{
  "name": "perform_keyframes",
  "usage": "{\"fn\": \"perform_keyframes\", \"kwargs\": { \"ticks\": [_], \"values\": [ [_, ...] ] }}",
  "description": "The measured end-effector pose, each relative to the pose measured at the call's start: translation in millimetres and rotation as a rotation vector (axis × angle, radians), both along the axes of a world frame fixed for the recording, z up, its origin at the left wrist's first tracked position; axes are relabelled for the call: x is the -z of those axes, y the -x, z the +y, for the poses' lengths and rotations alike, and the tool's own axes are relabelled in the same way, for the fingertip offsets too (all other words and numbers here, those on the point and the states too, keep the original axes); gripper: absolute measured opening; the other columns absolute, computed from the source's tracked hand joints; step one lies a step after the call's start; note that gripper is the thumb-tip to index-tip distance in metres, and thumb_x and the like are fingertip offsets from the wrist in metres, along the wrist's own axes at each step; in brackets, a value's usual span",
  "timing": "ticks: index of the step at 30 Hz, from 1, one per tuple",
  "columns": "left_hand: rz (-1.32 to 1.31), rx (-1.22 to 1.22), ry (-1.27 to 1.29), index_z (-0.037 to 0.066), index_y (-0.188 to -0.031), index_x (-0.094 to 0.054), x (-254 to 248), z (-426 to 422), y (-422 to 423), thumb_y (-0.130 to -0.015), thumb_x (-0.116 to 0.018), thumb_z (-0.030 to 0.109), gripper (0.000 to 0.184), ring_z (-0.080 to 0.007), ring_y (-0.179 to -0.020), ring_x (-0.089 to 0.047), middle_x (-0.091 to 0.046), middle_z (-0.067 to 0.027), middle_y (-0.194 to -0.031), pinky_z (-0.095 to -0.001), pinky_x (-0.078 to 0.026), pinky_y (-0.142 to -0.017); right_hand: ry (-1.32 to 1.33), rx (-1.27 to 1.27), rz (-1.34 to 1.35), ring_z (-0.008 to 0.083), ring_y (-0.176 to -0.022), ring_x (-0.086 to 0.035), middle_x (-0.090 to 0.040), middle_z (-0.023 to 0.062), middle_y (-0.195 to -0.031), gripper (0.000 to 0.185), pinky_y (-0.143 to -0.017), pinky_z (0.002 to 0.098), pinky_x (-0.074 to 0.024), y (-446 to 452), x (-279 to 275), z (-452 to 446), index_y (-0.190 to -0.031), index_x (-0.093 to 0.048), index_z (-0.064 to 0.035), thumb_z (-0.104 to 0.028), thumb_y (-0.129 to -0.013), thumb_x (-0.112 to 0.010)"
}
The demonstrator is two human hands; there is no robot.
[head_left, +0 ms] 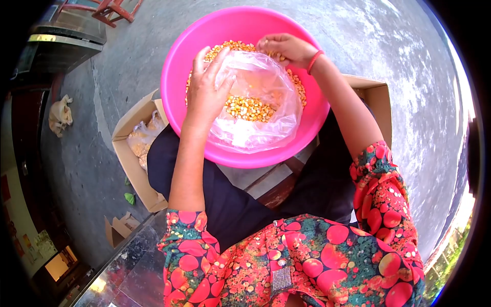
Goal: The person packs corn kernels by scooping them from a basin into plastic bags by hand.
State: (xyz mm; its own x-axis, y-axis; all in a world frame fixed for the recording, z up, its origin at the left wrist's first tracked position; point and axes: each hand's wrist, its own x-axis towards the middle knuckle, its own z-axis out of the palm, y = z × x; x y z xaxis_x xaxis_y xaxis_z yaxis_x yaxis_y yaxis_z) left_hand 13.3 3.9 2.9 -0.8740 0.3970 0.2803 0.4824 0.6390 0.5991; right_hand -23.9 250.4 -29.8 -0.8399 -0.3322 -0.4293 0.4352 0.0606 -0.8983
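A pink basin (176, 66) rests on my lap with loose yellow-orange corn kernels (235, 46) inside it. On top of them lies a clear plastic bag (255, 135), its mouth wide, with more kernels in it. My left hand (207, 84) is at the bag's left edge, fingers spread apart, the thumb reaching over the plastic; whether it presses on the bag is hard to see. At the far right side of the basin, my right hand (286, 47), a red band on its wrist, has its fingers curled round some corn kernels above the bag's rim.
To the left stands a cardboard box (130, 169) holding a plastic bag of pale contents (143, 138). Another cardboard box (376, 102) is at the right. A red wooden stool (115, 11) and a cream-coloured bundle (60, 115) are farther off on the concrete floor (419, 92).
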Motion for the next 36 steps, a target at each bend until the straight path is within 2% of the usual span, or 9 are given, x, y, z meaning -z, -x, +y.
{"fn": "perform_keyframes", "kwargs": {
  "ticks": [6,12,13,17,18,20,25,30,36],
  "values": [
    [0.004,-0.032,0.03,0.018,-0.126,-0.051,3,3,0,-0.079,-0.064,0.011,0.05,-0.0348,-0.114,-0.049,-0.043,-0.0161,-0.128,-0.041,-0.043,-0.093,0.227,0.001,0.139,0.0012,-0.055,-0.046,-0.056,-0.0032,-0.074,0.015,-0.043,0.0144,-0.0322,-28,-78,-22,-0.096,-0.06,-0.0088,-0.022,-0.093,-0.052],
    [-0.015,-0.066,0.014,0.017,-0.125,-0.053,8,5,3,-0.082,-0.06,0.008,0.045,-0.034,-0.113,-0.05,-0.045,-0.0162,-0.126,-0.0398,-0.043,-0.093,-0.177,-0.472,0.34,0.0091,-0.077,-0.06,-0.063,-0.0006,-0.089,0.021,-0.068,0.0253,-0.0514,-49,-57,-52,-0.106,-0.06,-0.0062,-0.02,-0.092,-0.053],
    [-0.035,-0.086,0.021,0.018,-0.125,-0.054,6,5,2,-0.082,-0.06,0.007,0.044,-0.0331,-0.115,-0.048,-0.046,-0.0164,-0.125,-0.0389,-0.042,-0.094,-0.255,-0.459,0.75,0.0123,-0.075,-0.06,-0.065,0.0017,-0.091,0.017,-0.067,0.0261,-0.0508,-52,-42,-56,-0.102,-0.063,-0.0068,-0.015,-0.088,-0.057],
    [-0.047,-0.097,0.016,0.018,-0.124,-0.054,6,3,3,-0.083,-0.058,0.006,0.043,-0.0331,-0.115,-0.049,-0.046,-0.0165,-0.126,-0.0389,-0.042,-0.094,-0.509,-0.174,0.849,0.0152,-0.073,-0.061,-0.065,0.0045,-0.086,0.012,-0.064,0.0272,-0.0495,-46,-50,-48,-0.09,-0.066,-0.0068,-0.007,-0.078,-0.066],
    [-0.029,-0.088,0.009,0.018,-0.124,-0.054,6,3,4,-0.083,-0.058,0.005,0.043,-0.0329,-0.116,-0.048,-0.046,-0.0164,-0.126,-0.0389,-0.042,-0.095,-0.569,-0.023,0.774,0.0278,-0.081,-0.063,-0.065,0.0123,-0.088,0.024,-0.078,0.0376,-0.0502,-44,-56,-46,-0.097,-0.066,-0.0087,-0.016,-0.075,-0.067],
    [-0.011,-0.078,-0.001,0.018,-0.124,-0.055,5,2,4,-0.083,-0.057,0.005,0.043,-0.0328,-0.116,-0.048,-0.046,-0.0163,-0.127,-0.0389,-0.042,-0.095,-0.737,0.103,1.014,0.0302,-0.086,-0.062,-0.063,0.0165,-0.092,0.04,-0.082,0.0396,-0.0483,-34,-40,-39,-0.109,-0.06,-0.007,-0.022,-0.073,-0.07],
    [0.034,-0.062,-0.022,0.017,-0.125,-0.054,3,0,3,-0.082,-0.056,0.002,0.045,-0.0326,-0.118,-0.046,-0.045,-0.0157,-0.128,-0.0397,-0.041,-0.096,-0.829,-0.296,0.505,0.0337,-0.088,-0.062,-0.064,0.0207,-0.094,0.036,-0.08,0.04,-0.0484,-36,-21,-38,-0.101,-0.064,-0.0047,-0.025,-0.072,-0.069],
    [0.003,-0.085,-0.046,0.016,-0.125,-0.054,-2,0,0,-0.081,-0.057,0.002,0.046,-0.0324,-0.117,-0.046,-0.044,-0.0154,-0.128,-0.0392,-0.041,-0.095,-0.606,-0.048,0.725,0.0322,-0.08,-0.063,-0.065,0.018,-0.084,0.024,-0.071,0.0407,-0.0503,-36,-32,-37,-0.091,-0.064,-0.0036,-0.021,-0.075,-0.065],
    [0.304,0.015,-0.052,0.009,-0.117,-0.058,-22,4,-6,-0.075,-0.065,0.011,0.042,-0.0307,-0.103,-0.056,-0.053,-0.0141,-0.117,-0.038,-0.046,-0.088,-1.019,0.0,0.729,0.0334,-0.081,-0.062,-0.065,0.0164,-0.082,0.019,-0.072,0.0436,-0.0502,-22,-12,-20,-0.091,-0.062,-0.0061,-0.02,-0.078,-0.059]
  ]
}}
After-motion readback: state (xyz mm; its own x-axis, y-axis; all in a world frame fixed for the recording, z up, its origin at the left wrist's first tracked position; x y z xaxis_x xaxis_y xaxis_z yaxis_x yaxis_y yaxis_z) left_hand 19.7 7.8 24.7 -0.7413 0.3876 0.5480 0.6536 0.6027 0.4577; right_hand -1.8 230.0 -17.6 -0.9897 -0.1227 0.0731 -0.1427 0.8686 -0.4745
